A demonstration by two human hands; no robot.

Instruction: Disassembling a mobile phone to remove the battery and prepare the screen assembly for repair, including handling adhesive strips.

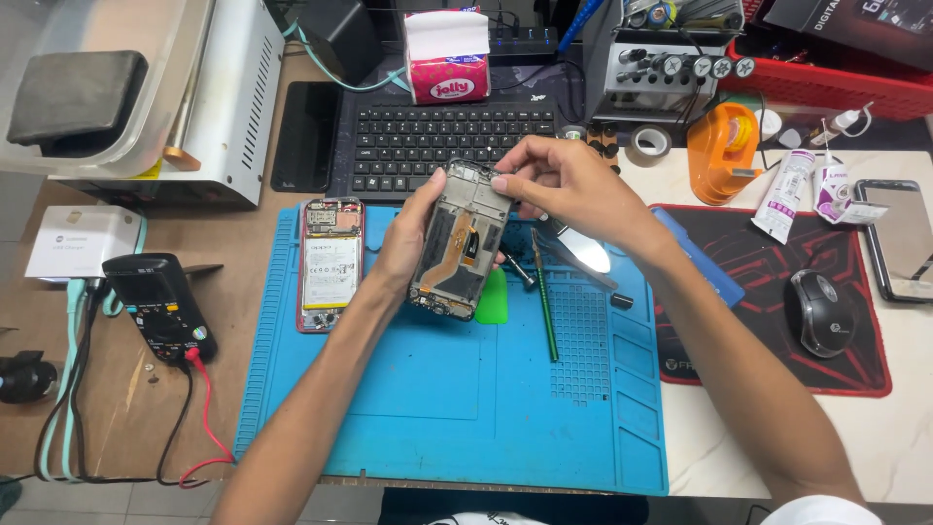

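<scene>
My left hand (406,241) grips a dark phone frame (460,243), its open inside facing up, held above a blue work mat (428,389). My right hand (569,185) pinches the frame's top right corner with thumb and fingers. On the mat to the left lies an opened phone body (329,262) with a red rim and a white battery showing. Just right of the frame on the mat lie a green pick (493,299), a green-handled tool (544,301), metal tweezers (518,264) and a flat metal blade (581,248).
A black keyboard (447,146) and a tissue pack (447,58) sit behind the mat. A black multimeter (160,306) with red and black leads lies left. Right are a mouse (819,311) on a dark pad, an orange tape dispenser (724,151), glue tubes (785,194) and another phone (899,238).
</scene>
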